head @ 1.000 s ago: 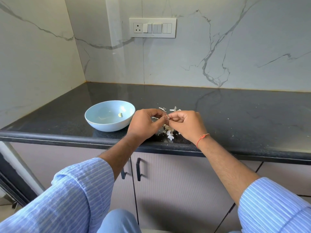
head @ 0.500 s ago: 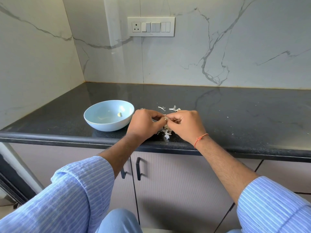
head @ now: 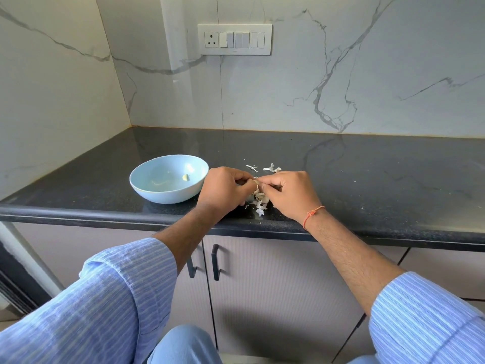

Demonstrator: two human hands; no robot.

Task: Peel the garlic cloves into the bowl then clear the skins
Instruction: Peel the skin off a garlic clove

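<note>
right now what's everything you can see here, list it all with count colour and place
round pale blue bowl: one, on the black counter, left of the hands
peeled garlic clove: one, pale yellow, inside the bowl
papery garlic skins: a loose white pile under the hands, plus a few scraps just behind them
speckled black stone counter: one, across the middle
white switch panel with socket: one, on the marble wall
black cabinet handles: two, on the grey doors below
orange thread band: one, on the right wrist
left hand: fingers pinching a garlic clove
right hand: fingers pinching the same clove
</note>
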